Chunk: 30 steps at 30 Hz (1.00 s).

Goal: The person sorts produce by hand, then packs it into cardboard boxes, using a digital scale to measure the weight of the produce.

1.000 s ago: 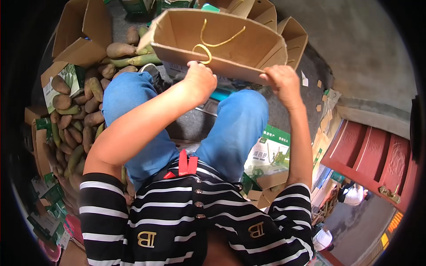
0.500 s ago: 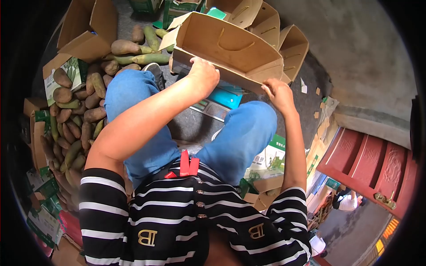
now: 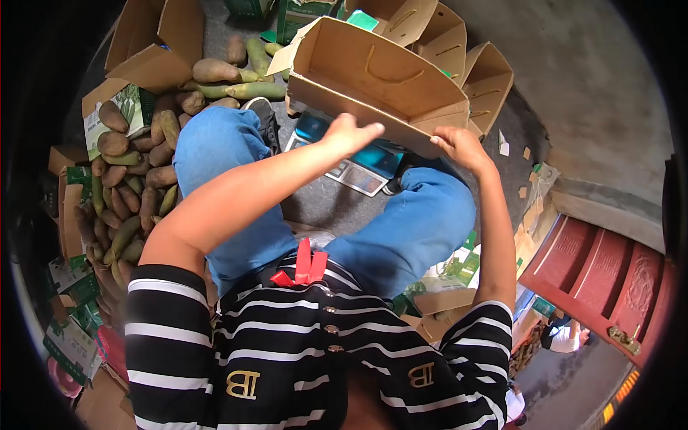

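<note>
In front of me an open cardboard box (image 3: 380,68) with a cord handle inside sits tilted over a scale with a blue platform (image 3: 376,159) and a pale display panel (image 3: 358,178). My right hand (image 3: 462,148) pinches the near right corner of the box rim. Off the rim, my left hand (image 3: 350,136) is held before the box's near wall, fingers apart, holding nothing. The box hides part of the scale.
Long green and brown tubers (image 3: 147,193) lie heaped on my left, with several more (image 3: 244,89) beyond my knee. Another open carton (image 3: 154,50) stands back left. More open boxes (image 3: 487,82) line the back right. A red door (image 3: 595,279) is at right.
My left hand has let go of the box's near rim and moved a little right and down. My right hand keeps its hold at the corner. More of the scale shows.
</note>
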Tool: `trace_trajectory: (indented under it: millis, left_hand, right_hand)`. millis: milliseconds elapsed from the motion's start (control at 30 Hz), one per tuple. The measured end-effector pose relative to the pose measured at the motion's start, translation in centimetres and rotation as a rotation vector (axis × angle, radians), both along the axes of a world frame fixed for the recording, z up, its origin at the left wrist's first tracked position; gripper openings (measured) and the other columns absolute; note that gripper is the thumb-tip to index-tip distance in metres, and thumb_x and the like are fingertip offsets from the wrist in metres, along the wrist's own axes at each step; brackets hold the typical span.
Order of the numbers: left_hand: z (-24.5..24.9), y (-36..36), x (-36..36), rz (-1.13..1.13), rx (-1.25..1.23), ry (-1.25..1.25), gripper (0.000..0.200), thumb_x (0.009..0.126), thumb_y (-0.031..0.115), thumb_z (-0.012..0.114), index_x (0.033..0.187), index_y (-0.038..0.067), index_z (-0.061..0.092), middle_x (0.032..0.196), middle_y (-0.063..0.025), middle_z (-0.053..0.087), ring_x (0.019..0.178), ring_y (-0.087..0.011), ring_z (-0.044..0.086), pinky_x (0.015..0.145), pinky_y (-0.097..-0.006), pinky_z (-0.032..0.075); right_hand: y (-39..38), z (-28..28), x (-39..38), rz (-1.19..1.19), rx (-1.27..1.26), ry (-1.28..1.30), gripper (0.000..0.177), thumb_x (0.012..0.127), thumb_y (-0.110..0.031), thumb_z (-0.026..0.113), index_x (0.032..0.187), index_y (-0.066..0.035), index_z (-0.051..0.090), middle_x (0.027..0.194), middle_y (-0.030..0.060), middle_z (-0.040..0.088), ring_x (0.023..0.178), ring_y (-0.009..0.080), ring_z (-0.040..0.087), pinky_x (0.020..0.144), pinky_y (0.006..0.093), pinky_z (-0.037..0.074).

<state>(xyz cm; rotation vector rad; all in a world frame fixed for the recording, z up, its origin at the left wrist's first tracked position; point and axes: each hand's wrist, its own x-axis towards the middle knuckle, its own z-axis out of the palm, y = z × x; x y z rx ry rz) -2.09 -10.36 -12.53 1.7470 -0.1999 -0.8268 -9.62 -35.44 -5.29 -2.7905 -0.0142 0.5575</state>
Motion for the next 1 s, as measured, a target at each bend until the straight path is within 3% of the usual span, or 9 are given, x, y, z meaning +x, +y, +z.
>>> trace_trajectory:
  millis: [67, 200, 333, 467, 567, 700, 767, 867, 1000]
  left_hand:
    - [-1.8, 0.8, 0.0, 0.241, -0.222, 0.241, 0.080, 0.069, 0.044, 0.071, 0.115, -0.016, 0.044, 0.112, -0.0252, 0.054, 0.102, -0.0279, 0.055, 0.089, -0.0334, 0.042]
    - [-4.1, 0.1, 0.4, 0.760, -0.039, 0.155, 0.106, 0.063, 0.064, 0.068, 0.129, -0.010, 0.030, 0.122, -0.0219, 0.048, 0.109, -0.0242, 0.049, 0.087, -0.0366, 0.040]
    - [-3.1, 2.2, 2.4, 0.746, -0.317, 0.459, 0.093, 0.063, 0.080, 0.051, 0.113, 0.003, 0.046, 0.110, -0.0146, 0.055, 0.097, -0.0206, 0.052, 0.066, -0.0272, 0.041]
    - [-2.3, 2.5, 1.1, 0.800, -0.343, 0.362, 0.050, 0.076, 0.055, 0.060, 0.096, 0.010, 0.052, 0.077, -0.0021, 0.056, 0.064, -0.0107, 0.053, 0.061, -0.0249, 0.042]
    - [3.2, 2.7, -1.0, 0.688, -0.553, 0.262, 0.025, 0.084, 0.030, 0.058, 0.093, 0.008, 0.051, 0.079, -0.0043, 0.058, 0.069, -0.0133, 0.057, 0.063, -0.0285, 0.047]
    - [6.9, 2.7, 1.0, 0.477, -0.591, 0.356, 0.020, 0.086, 0.024, 0.057, 0.091, 0.005, 0.051, 0.080, -0.0055, 0.059, 0.071, -0.0174, 0.061, 0.068, -0.0289, 0.048]
    - [7.7, 1.8, 2.2, 0.508, -0.551, 0.338, 0.020, 0.085, 0.025, 0.055, 0.088, 0.005, 0.053, 0.076, -0.0039, 0.060, 0.066, -0.0137, 0.063, 0.058, -0.0239, 0.047]
    - [10.3, 3.5, 3.2, 0.438, -0.600, 0.240, 0.023, 0.085, 0.024, 0.059, 0.096, 0.005, 0.053, 0.090, -0.0075, 0.061, 0.085, -0.0195, 0.063, 0.070, -0.0286, 0.047]
    - [14.2, 9.3, 3.3, 0.438, -0.687, -0.127, 0.026, 0.086, 0.021, 0.058, 0.103, 0.002, 0.053, 0.100, -0.0118, 0.062, 0.088, -0.0191, 0.062, 0.077, -0.0282, 0.048]
  right_hand:
    - [0.0, -0.1, -0.6, 0.002, 0.027, -0.014, 0.024, 0.086, -0.028, 0.054, 0.095, -0.007, 0.061, 0.088, 0.0149, 0.062, 0.084, 0.0333, 0.058, 0.071, 0.0414, 0.045]
    - [0.1, -0.1, -0.5, -0.010, 0.017, -0.027, 0.025, 0.086, -0.029, 0.054, 0.095, -0.007, 0.061, 0.088, 0.0149, 0.062, 0.084, 0.0334, 0.058, 0.071, 0.0415, 0.045]
    - [0.6, 0.4, -0.6, -0.027, -0.006, 0.008, 0.025, 0.086, -0.029, 0.053, 0.096, -0.007, 0.061, 0.087, 0.0151, 0.063, 0.085, 0.0333, 0.058, 0.072, 0.0410, 0.045]
    - [1.2, 1.2, -0.8, -0.041, -0.061, -0.107, 0.027, 0.086, -0.030, 0.053, 0.101, -0.008, 0.061, 0.095, 0.0123, 0.063, 0.090, 0.0308, 0.058, 0.076, 0.0407, 0.046]
    - [4.0, 4.2, -1.7, -0.034, -0.044, -0.202, 0.055, 0.078, -0.041, 0.061, 0.119, -0.006, 0.050, 0.115, 0.0174, 0.055, 0.107, 0.0319, 0.052, 0.089, 0.0399, 0.042]
    - [8.5, 6.0, -1.4, 0.060, -0.003, -0.190, 0.088, 0.067, -0.050, 0.069, 0.134, -0.006, 0.034, 0.127, 0.0243, 0.044, 0.119, 0.0351, 0.042, 0.098, 0.0413, 0.035]
    - [8.9, 5.6, -0.6, -0.012, 0.051, -0.210, 0.061, 0.077, -0.042, 0.063, 0.121, -0.003, 0.049, 0.110, 0.0215, 0.057, 0.102, 0.0323, 0.055, 0.087, 0.0381, 0.042]
    - [7.1, 5.2, 2.3, -0.137, 0.134, -0.119, 0.038, 0.088, -0.034, 0.053, 0.099, 0.001, 0.061, 0.082, 0.0158, 0.065, 0.073, 0.0229, 0.061, 0.070, 0.0327, 0.046]
    - [3.9, 3.5, 4.7, -0.168, 0.285, 0.056, 0.041, 0.088, -0.038, 0.052, 0.098, 0.001, 0.061, 0.082, 0.0143, 0.064, 0.074, 0.0189, 0.061, 0.070, 0.0320, 0.046]
